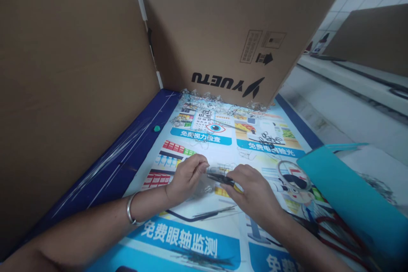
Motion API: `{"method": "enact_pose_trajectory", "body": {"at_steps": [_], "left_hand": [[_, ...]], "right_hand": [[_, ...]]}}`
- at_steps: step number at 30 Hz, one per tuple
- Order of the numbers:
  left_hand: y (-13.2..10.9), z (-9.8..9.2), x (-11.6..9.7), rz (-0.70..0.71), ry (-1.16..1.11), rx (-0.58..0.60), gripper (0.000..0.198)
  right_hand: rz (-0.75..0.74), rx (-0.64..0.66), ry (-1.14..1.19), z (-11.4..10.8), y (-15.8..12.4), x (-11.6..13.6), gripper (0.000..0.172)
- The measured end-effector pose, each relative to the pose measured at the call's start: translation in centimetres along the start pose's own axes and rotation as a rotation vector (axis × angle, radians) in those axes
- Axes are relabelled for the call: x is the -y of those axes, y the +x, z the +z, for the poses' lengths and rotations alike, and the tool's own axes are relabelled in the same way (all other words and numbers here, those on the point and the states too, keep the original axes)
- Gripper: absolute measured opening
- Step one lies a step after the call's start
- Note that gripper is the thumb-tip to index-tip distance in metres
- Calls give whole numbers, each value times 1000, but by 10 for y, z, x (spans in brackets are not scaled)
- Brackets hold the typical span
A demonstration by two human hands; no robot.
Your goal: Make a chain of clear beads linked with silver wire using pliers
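Note:
My right hand (253,187) is wrapped round a pair of pliers (219,178) with dark jaws and a bit of yellow on the handle. The jaws point left, toward my left hand (189,176). That hand is closed in a pinch, and what sits between its fingertips is too small to make out. Just beneath both hands lie some clear round pieces (208,189) on the printed sheet. Thin dark wires (215,212) lie nearer to me, and another bundle of wires (204,258) is at the front edge.
Cardboard panels (223,29) stand at the back and left. Clear beaded wire pieces (204,97) line the back of the printed sheet (191,153). Black loops (269,140) sit at the right. A teal box (347,195) and red-handled tool (341,229) are at the right.

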State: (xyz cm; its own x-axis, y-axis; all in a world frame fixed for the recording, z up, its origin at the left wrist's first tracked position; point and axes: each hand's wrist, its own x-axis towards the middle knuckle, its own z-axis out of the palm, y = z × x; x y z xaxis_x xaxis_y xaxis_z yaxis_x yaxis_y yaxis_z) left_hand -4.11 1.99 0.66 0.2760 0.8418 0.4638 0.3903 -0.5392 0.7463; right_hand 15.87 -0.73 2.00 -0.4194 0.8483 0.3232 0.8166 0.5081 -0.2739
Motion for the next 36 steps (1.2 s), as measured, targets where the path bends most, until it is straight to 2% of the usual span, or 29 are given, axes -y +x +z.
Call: {"method": "enact_pose_trajectory", "body": {"at_steps": [16,36], "left_hand": [[2,-2,0,61,-12,45,19],[3,-5,6,54,-65,105,22]], "right_hand": [[20,61,61,0,0,-1,16],[29,39,33,4,-2,-4,18]]}}
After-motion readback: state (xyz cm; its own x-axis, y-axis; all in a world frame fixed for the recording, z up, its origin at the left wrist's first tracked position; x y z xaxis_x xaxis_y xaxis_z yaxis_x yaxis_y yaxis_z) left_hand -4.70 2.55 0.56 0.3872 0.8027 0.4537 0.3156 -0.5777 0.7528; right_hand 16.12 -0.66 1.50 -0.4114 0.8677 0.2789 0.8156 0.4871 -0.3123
